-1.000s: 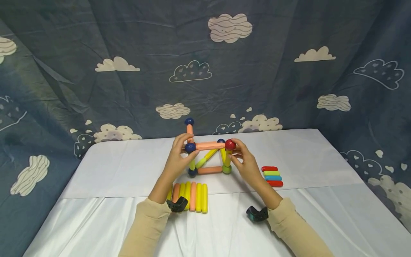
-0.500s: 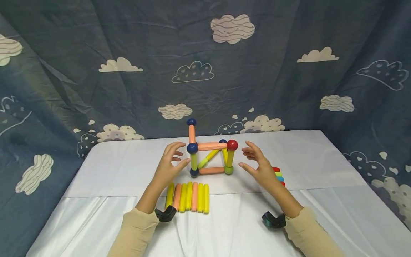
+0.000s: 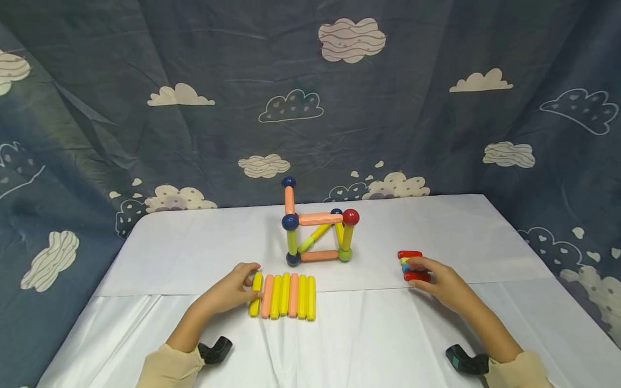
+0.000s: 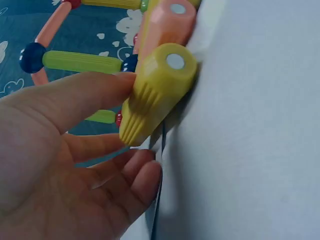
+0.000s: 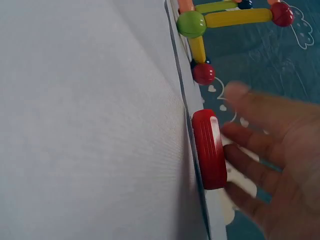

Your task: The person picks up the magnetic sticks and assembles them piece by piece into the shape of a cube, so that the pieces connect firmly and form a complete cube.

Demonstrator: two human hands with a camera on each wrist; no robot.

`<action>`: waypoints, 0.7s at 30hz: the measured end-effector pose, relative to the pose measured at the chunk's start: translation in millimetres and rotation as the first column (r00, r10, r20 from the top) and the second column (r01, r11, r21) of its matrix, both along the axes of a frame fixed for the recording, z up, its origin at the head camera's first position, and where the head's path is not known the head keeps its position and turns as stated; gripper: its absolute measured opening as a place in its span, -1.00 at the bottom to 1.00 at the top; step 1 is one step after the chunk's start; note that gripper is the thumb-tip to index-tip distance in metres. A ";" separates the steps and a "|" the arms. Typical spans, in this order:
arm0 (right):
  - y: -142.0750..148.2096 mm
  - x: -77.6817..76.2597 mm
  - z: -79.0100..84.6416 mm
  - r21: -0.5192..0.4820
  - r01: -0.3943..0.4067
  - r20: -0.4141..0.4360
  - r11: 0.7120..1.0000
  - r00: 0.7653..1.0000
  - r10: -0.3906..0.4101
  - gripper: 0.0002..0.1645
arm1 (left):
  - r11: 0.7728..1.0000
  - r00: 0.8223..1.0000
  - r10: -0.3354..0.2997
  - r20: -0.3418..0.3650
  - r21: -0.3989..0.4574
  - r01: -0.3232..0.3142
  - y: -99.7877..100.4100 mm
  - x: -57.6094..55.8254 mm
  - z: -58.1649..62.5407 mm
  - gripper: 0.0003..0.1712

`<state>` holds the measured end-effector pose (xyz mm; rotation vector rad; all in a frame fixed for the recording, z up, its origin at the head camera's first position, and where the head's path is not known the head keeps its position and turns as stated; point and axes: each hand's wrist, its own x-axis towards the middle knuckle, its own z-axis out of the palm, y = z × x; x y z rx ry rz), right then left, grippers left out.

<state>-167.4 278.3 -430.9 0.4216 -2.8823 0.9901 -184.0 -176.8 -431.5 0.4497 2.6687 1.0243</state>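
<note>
At the left end of a row of magnetic rods (image 3: 293,296), my left hand (image 3: 228,291) pinches a yellow magnetic rod (image 4: 157,90) between thumb and fingers. My right hand (image 3: 443,283) hovers at a stack of short rods on the right, its fingers loosely bent. The nearest of these, a red short rod (image 5: 210,150), lies beside the fingers in the right wrist view, and the blurred thumb is apart from it. The fingers partly hide the blue and green short rods (image 3: 405,264) in the head view.
A frame of rods and balls (image 3: 317,218) stands at the table's middle, with a red ball (image 3: 351,217) and blue balls at its corners. One rod rises at its back left to a blue ball (image 3: 288,182). A dark cloud-print cloth (image 3: 291,134) hangs behind the white tablecloth (image 3: 368,334).
Both hands have let go of the frame and moved apart toward me. The left has come to the long rods and taken the leftmost yellow one; the right has reached the short rods.
</note>
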 end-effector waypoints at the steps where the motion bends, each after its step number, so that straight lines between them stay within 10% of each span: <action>1: 1.6 0.1 -1.3 0.016 0.003 0.013 1.000 1.000 -0.003 -0.47 | 1.000 1.000 -0.027 -0.004 -0.010 0.027 -0.2 0.5 -0.7 -0.31; 6: 3.4 -1.1 -8.0 0.106 0.006 0.055 0.994 0.998 -0.012 -0.53 | 0.999 0.999 -0.053 -0.003 -0.006 0.053 3.5 3.9 2.1 -0.50; 12: -3.4 0.1 -4.4 0.155 0.006 0.058 0.988 0.998 -0.015 -0.55 | 0.996 0.996 0.082 0.039 0.019 -0.083 5.5 2.5 8.2 -0.66; 21: -40.4 -2.8 10.2 0.060 -0.104 -0.007 0.993 0.995 0.104 -0.62 | 0.932 0.968 0.242 -0.063 0.291 -0.214 1.3 4.6 23.5 -0.59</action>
